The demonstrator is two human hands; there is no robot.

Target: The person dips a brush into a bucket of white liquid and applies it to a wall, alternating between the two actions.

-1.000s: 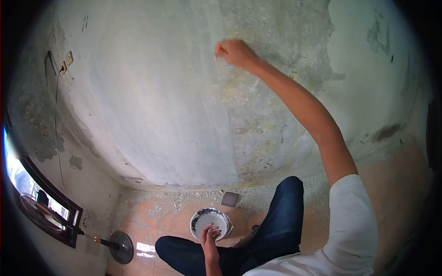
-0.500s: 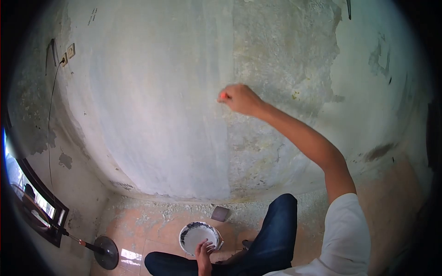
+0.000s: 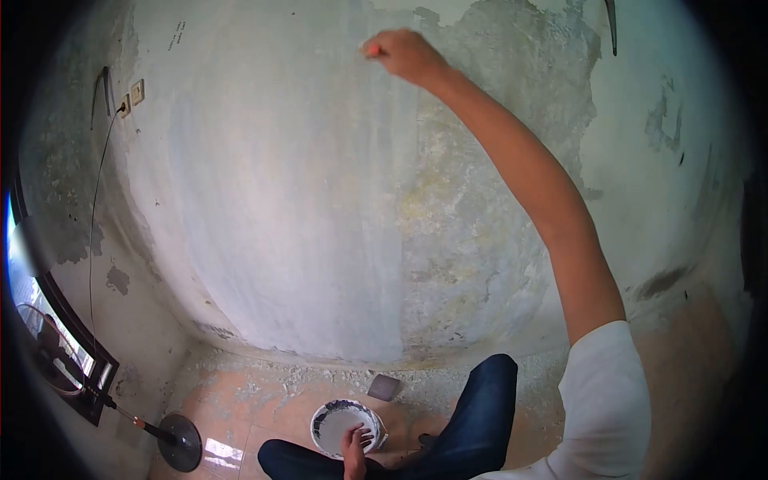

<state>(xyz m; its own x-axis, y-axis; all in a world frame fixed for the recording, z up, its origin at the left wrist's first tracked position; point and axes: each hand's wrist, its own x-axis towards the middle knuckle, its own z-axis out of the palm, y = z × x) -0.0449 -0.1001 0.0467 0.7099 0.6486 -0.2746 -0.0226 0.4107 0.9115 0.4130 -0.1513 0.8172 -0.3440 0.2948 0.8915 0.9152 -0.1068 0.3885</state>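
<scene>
High on the wall, my right hand is closed around a tool whose orange-red handle end shows at the fist. The rest of that tool is hidden or blurred, so its kind cannot be made out. A smooth pale coat covers the wall's middle, and a rough, stained grey patch lies to its right. Low down, my left hand hangs over the near side of a white bucket with dark smears inside its rim. Its fingers are apart and seem to hold nothing.
A grey rectangular pad lies on the tiled floor among pale flakes. A fan on a round black base stands at left by a window. A cable drops from a wall socket.
My right hand has swept up the wall and slightly left, with the tool in it. My left hand stays by the bucket. The view has tilted up a little.
</scene>
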